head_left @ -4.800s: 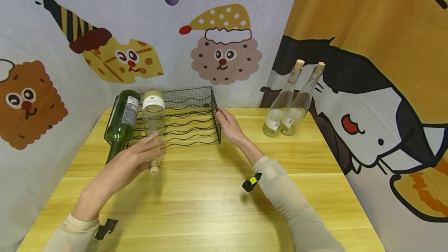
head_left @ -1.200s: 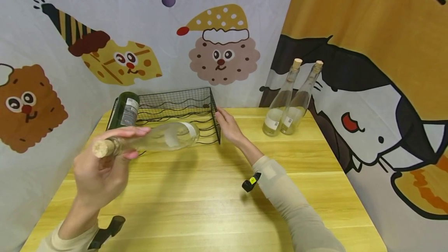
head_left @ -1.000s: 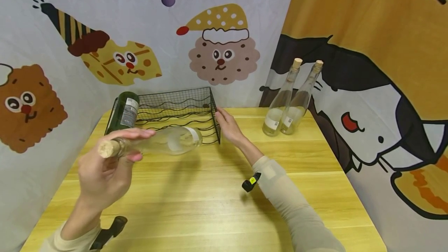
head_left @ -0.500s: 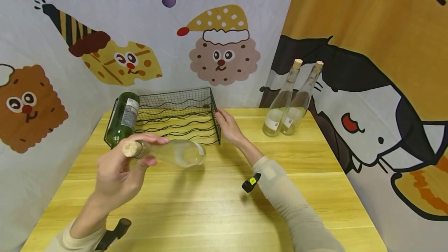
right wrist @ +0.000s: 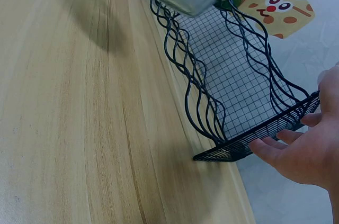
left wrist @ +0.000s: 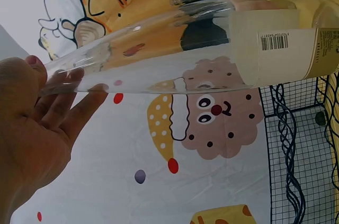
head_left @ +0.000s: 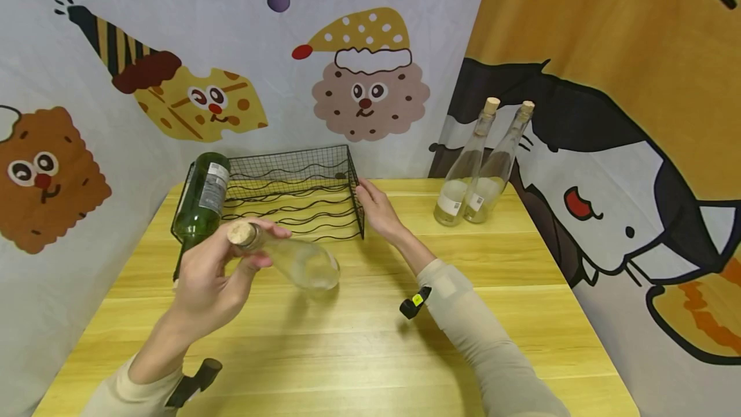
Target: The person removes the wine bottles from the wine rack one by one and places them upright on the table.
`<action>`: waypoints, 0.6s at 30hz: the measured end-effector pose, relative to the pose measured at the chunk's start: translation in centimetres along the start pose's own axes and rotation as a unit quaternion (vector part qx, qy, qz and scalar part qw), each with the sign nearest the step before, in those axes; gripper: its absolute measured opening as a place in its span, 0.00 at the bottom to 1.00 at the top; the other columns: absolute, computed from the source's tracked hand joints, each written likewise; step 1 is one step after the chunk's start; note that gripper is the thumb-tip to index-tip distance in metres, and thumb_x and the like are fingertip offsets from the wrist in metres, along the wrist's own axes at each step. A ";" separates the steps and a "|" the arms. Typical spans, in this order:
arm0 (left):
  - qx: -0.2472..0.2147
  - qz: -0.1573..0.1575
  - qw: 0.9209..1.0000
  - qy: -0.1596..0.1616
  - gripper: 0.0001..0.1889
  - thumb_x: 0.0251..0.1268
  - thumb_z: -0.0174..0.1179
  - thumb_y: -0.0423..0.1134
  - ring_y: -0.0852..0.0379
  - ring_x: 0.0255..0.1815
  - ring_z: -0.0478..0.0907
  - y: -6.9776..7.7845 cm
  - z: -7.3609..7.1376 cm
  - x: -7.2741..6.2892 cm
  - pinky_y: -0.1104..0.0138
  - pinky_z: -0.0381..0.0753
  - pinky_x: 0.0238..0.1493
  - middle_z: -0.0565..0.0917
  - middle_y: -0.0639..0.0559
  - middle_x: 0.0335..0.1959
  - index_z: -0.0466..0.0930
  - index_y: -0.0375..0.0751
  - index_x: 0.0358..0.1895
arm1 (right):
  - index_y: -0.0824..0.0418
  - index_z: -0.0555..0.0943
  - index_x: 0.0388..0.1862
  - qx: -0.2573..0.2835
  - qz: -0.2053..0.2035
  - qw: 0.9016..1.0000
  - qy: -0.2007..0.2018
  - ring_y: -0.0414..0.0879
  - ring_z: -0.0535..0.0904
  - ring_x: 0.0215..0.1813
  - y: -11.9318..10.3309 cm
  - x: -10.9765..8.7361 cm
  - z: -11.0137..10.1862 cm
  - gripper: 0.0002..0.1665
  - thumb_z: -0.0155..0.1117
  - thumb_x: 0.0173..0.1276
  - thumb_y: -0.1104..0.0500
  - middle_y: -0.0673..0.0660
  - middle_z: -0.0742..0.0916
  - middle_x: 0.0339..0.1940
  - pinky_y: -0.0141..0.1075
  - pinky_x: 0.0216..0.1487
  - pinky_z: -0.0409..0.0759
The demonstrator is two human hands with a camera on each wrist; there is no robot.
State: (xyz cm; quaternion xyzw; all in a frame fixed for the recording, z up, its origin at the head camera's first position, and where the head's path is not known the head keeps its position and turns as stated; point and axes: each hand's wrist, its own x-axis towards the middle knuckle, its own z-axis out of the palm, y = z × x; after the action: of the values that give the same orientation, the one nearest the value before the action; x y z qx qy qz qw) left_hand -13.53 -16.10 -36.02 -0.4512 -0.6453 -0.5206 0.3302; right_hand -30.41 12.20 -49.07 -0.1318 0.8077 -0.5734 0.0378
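Observation:
My left hand (head_left: 211,278) grips a clear glass bottle (head_left: 307,266) round its neck, above the table in front of the rack. The bottle's cork (head_left: 241,233) points up toward my head and its base tilts down to the right. In the left wrist view a white label (left wrist: 286,49) with a barcode shows near the base. My right hand (head_left: 379,211) rests its fingers against the outer right end of a black wire bottle rack (head_left: 301,150); the right wrist view shows the fingertips (right wrist: 259,147) on the mesh. A green bottle (head_left: 199,208) lies in the rack's left end, neck toward me.
Two more corked clear bottles, one on the left (head_left: 460,179) and one on the right (head_left: 494,176), stand close together at the back right of the wooden table (head_left: 370,352). A cartoon-printed cloth (head_left: 231,5) hangs behind the rack.
My left hand took the clear bottle out of the rack beside the green one and turned it. Lately it has moved right and toward me, base swinging down. My right hand stays at the rack.

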 end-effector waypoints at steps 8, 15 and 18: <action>0.035 -0.018 0.999 -0.023 0.24 0.87 0.64 0.40 0.66 0.62 0.92 -0.2 -0.2 -0.2 0.80 0.91 0.56 0.91 0.29 0.47 0.80 0.12 0.56 | 0.55 0.57 0.96 -0.007 0.001 1.000 -0.003 0.61 0.63 0.94 0.0 0.1 -0.1 0.42 0.38 0.96 0.34 0.60 0.65 0.95 0.58 0.96 0.62; 0.054 -0.042 0.997 -0.048 0.20 0.90 0.61 0.39 0.70 0.61 0.91 -0.2 -0.3 0.0 0.80 0.91 0.55 0.92 0.31 0.48 0.82 0.17 0.60 | 0.54 0.56 0.96 -0.004 0.002 1.000 -0.010 0.60 0.62 0.94 0.0 0.1 -0.2 0.42 0.38 0.96 0.34 0.59 0.64 0.96 0.59 0.96 0.62; 0.062 -0.049 0.995 -0.053 0.17 0.88 0.63 0.35 0.71 0.61 0.91 -0.2 -0.2 0.1 0.80 0.92 0.53 0.93 0.33 0.48 0.83 0.19 0.61 | 0.54 0.57 0.96 -0.003 -0.001 1.000 -0.012 0.60 0.63 0.94 0.0 0.1 -0.3 0.42 0.39 0.96 0.35 0.59 0.64 0.96 0.59 0.96 0.63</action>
State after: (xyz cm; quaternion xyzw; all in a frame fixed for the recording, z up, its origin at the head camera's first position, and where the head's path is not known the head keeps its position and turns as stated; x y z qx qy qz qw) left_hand -13.77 -16.32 -35.98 -0.4251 -0.7142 -0.4703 0.2967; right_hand -30.54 12.42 -48.99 -0.1393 0.8086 -0.5697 0.0466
